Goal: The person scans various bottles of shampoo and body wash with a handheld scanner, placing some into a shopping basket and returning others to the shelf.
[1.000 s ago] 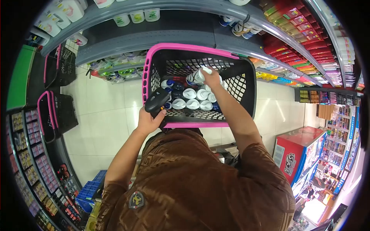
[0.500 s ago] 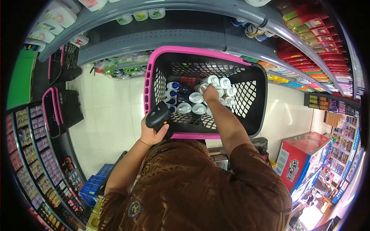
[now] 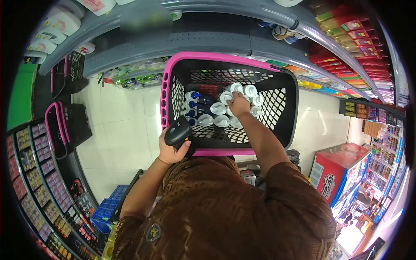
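Observation:
A black basket with a pink rim (image 3: 225, 56) stands in front of my body, holding several white-capped bottles (image 3: 218, 108) and, on its left side, several bottles with blue tops (image 3: 192, 105). My left hand (image 3: 170, 149) is wrapped round a black handheld scanner (image 3: 178, 131) at the basket's near left corner. Inside the basket, my right hand (image 3: 239, 105) reaches down among the white caps, its fingers closed on a white-capped bottle near the far side. The fingertips are partly hidden by the caps.
Grey shelving (image 3: 208, 41) runs across the far side, with red packages (image 3: 342, 65) at right. More black and pink baskets (image 3: 71, 128) stand at left, near a blue crate (image 3: 108, 208). At right is a red freezer (image 3: 336, 171). Pale floor tiles surround the basket.
My right hand has shifted slightly right and down in the view, still among the bottles. My left hand and the scanner have hardly moved. A blurred grey patch now shows over the upper shelf.

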A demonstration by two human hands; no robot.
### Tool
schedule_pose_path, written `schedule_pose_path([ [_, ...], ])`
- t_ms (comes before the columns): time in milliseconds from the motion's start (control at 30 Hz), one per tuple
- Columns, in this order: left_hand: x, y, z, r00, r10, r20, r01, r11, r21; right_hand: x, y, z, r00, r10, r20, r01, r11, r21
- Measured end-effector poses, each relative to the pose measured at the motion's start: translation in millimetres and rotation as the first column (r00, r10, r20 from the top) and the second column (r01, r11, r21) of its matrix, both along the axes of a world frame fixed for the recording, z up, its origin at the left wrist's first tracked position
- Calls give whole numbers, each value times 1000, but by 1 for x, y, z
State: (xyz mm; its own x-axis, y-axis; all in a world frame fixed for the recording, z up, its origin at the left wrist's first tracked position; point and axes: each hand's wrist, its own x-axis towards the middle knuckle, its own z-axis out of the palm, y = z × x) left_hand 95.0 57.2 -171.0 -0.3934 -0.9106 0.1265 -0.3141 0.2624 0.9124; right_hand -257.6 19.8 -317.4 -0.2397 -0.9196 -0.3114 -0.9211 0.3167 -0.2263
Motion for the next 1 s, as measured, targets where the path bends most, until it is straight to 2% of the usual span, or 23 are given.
schedule_pose_path([
  [100,1,-2,-7,1000,-26,-7,25,996,-91,-1,22,17,989,-130,63,132,991,-27],
  [133,3,-3,-7,999,-49,-1,48,990,-134,4,33,26,988,-143,53,145,989,-32],
  [200,5,-4,-7,998,-65,-19,62,989,-136,16,59,45,976,-103,192,111,993,-29],
  [267,3,-4,-4,995,-87,-42,81,988,-135,48,76,98,905,-54,422,128,981,-148],
  [333,1,-6,4,997,-82,-15,79,989,-126,81,88,166,825,-57,562,123,989,-81],
  [367,0,-7,9,994,-104,-23,100,987,-129,94,97,181,789,-19,614,114,987,-117],
  [433,-5,-10,19,965,-224,134,220,974,43,112,113,197,733,96,674,60,977,-205],
  [467,-13,-7,18,962,-239,131,236,971,35,123,119,207,650,58,758,121,976,-178],
  [533,-38,0,19,963,-184,-199,238,924,300,131,120,218,641,147,753,31,976,-217],
  [567,-44,1,23,959,-208,-191,266,892,366,135,122,221,647,148,748,45,972,-231],
  [600,-53,3,26,955,-226,-192,282,893,350,139,124,223,663,100,742,102,970,-222],
  [667,-73,2,30,946,-196,-259,303,819,487,130,125,230,680,62,731,166,957,-236],
  [700,-79,-5,46,934,-301,-193,357,775,521,120,124,234,650,0,760,209,961,-179],
  [733,-87,-9,54,931,-310,-190,364,784,503,108,125,238,615,-62,786,249,961,-119],
  [767,-97,-9,61,882,-400,-251,472,726,500,96,127,239,686,-40,727,263,945,-196],
  [800,-107,-7,65,819,-484,-307,572,654,495,84,130,247,671,-56,740,301,932,-202],
  [833,-121,1,64,793,-460,-399,608,637,474,70,137,243,708,-53,704,307,921,-240],
  [867,-134,4,65,792,-472,-387,610,638,470,55,143,240,744,-50,666,308,910,-276],
  [933,-160,7,77,703,-667,-245,711,666,225,28,157,250,735,-92,672,348,901,-258],
  [967,-171,8,86,712,-668,-217,696,628,348,13,163,254,729,-136,671,379,896,-231],
  [1000,-185,5,87,715,-669,-203,692,634,345,-4,171,252,725,-126,678,379,894,-240],
])
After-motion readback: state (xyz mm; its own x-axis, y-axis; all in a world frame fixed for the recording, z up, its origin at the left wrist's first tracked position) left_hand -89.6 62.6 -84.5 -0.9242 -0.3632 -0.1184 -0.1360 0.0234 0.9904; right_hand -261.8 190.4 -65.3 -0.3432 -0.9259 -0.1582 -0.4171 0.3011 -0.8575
